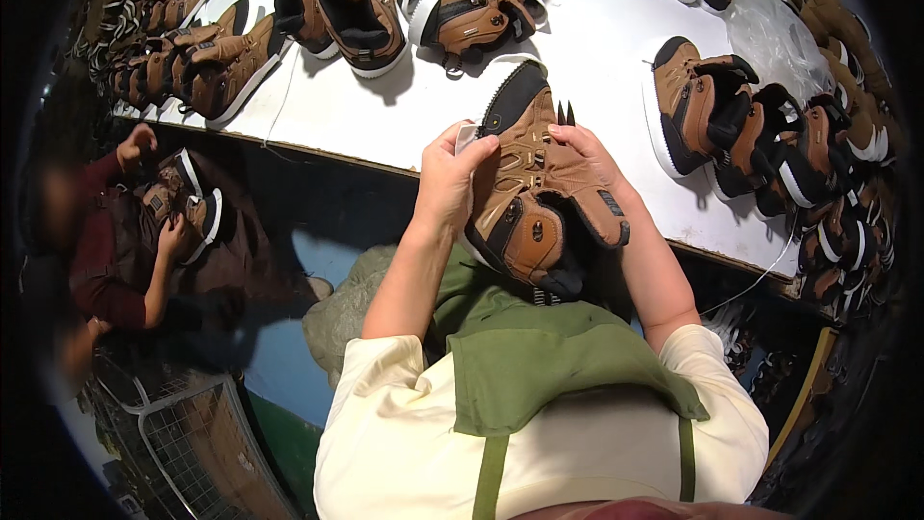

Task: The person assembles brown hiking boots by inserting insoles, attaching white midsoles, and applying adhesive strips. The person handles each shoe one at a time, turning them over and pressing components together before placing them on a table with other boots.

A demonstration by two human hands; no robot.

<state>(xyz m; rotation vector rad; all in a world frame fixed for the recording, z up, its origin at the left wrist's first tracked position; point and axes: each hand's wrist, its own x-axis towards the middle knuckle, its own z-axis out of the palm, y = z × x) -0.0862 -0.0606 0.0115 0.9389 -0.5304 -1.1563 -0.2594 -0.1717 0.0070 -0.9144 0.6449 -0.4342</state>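
A brown and black high-top shoe (pixel 520 183) with a white sole is held up in front of me, its toe pointing toward the table and its heel toward my apron. My left hand (pixel 449 171) is closed on the left side of the shoe, thumb on the upper. Along the right side, my right hand (pixel 589 156) is closed round small scissors (pixel 566 114). Their two dark pointed blades stick up past the fingers; the handle is hidden. That hand is also against the shoe's side. A small white patch (pixel 466 137) shows at my left fingers.
More brown shoes stand on the white table (pixel 356 125), in a left row (pixel 226 67), a middle group (pixel 361 14) and a right row (pixel 688 106). Clear plastic (pixel 770 34) lies at the right. A co-worker (pixel 115 241) handles a shoe at left, near a wire basket (pixel 202 443).
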